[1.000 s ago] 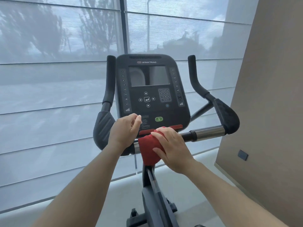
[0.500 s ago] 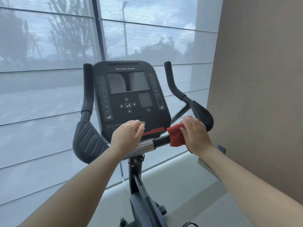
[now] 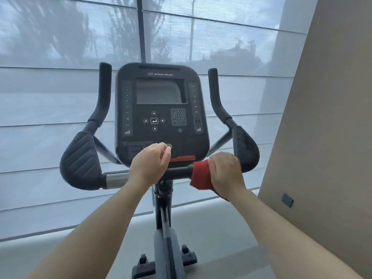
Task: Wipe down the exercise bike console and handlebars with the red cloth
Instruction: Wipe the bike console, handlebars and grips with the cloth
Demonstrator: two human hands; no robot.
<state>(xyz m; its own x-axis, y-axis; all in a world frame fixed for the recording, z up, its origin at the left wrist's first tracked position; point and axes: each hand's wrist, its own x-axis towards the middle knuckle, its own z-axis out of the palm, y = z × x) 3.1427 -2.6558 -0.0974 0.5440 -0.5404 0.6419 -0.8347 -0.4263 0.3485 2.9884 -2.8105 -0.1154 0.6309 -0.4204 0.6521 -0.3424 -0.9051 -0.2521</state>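
Head view: the right hand [image 3: 225, 172], fingers wrapped round the red cloth [image 3: 201, 176], has slid it along the crossbar [image 3: 179, 171] from the stem out to the right pad [image 3: 245, 148], so that stretch looks wiped; the left hand [image 3: 149, 164] stays curled on the bar, its grip unclear

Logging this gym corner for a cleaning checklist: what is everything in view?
console: one, black, centre, between the handlebars.
handlebars: one set, black with a silver sleeve, flanking the console.
cloth: one, red, wrapped on the crossbar right of the console.
post: one, dark grey, below the console.
blinds: several panels, pale grey, across the window behind.
wall: one, beige, right.
wall plate: one, dark, low on the wall.
left grip: one hand, fingers curled, over the crossbar at the console's lower edge.
right grip: one hand, holds the cloth on the crossbar.
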